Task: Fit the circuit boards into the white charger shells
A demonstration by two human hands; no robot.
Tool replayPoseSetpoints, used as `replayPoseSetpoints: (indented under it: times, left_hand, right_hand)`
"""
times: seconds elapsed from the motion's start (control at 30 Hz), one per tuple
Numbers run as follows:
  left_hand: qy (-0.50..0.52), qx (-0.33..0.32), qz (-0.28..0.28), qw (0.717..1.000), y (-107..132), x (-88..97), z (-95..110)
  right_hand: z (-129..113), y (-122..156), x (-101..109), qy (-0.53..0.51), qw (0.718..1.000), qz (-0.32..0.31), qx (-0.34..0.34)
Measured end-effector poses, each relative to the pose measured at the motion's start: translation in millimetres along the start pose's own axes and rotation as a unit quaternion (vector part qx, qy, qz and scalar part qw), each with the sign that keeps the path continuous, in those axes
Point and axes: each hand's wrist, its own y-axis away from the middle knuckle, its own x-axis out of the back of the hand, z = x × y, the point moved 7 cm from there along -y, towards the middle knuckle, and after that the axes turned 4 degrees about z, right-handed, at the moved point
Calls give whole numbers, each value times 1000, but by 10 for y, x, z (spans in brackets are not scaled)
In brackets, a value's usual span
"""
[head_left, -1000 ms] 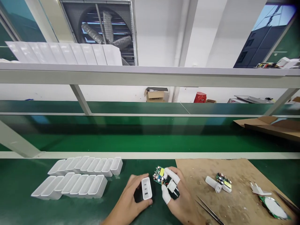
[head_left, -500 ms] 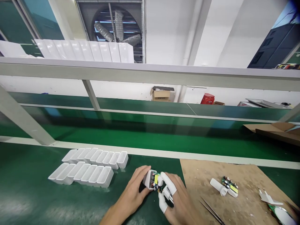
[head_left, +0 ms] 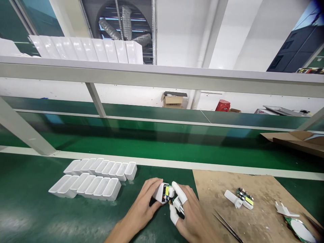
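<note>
My left hand [head_left: 141, 206] grips a white charger housing [head_left: 160, 192] over the green bench, its open end turned to the right. My right hand [head_left: 188, 214], with white cots on thumb and fingers, holds a small green circuit board [head_left: 167, 193] with yellow and white parts, and the board sits partly inside the housing. The two hands meet at the front middle of the bench.
Two rows of empty white housings [head_left: 93, 177] lie to the left. A brown cardboard mat [head_left: 215, 189] on the right carries another board with a white plug part [head_left: 239, 199], tweezers [head_left: 226, 226] and a white prong piece [head_left: 285, 210]. A green conveyor belt [head_left: 162, 145] runs behind.
The board, held apart from the housing a second ago, now sits partly inside it. The housing has turned from port face towards me to open end facing the board. The view shifted slightly.
</note>
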Motion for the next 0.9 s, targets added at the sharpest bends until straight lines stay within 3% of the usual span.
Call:
replayPoseSetpoints:
  times: [0.43, 0.9]
  left_hand:
    - [3, -2, -12, 1000, 3, -67, -51]
    - [19, 7, -1, 1000, -2, -35, -16]
  right_hand:
    - [98, 48, -37, -25, 999, -30, -30]
    - [100, 131, -62, -9, 999, -29, 15]
